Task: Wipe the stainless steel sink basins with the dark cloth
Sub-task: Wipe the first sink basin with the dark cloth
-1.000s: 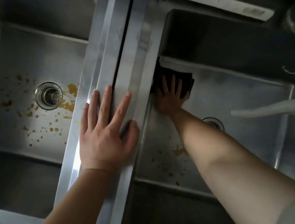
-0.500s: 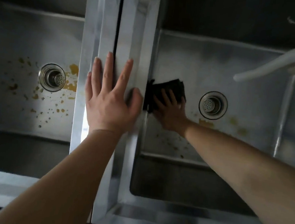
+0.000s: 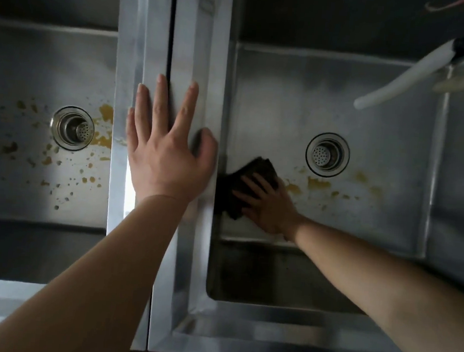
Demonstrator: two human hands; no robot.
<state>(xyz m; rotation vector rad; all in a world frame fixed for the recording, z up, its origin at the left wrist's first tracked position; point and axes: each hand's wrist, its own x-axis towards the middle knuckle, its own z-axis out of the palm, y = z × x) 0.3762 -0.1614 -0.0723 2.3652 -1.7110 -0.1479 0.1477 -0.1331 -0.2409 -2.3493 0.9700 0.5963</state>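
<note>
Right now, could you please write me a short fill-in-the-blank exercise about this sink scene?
1. The right hand presses the dark cloth into the ____ basin.
2. The left hand rests flat on the ____ between the basins.
3. Yellow-brown stains lie near each basin's ____.

Missing words: right; divider; drain
</note>
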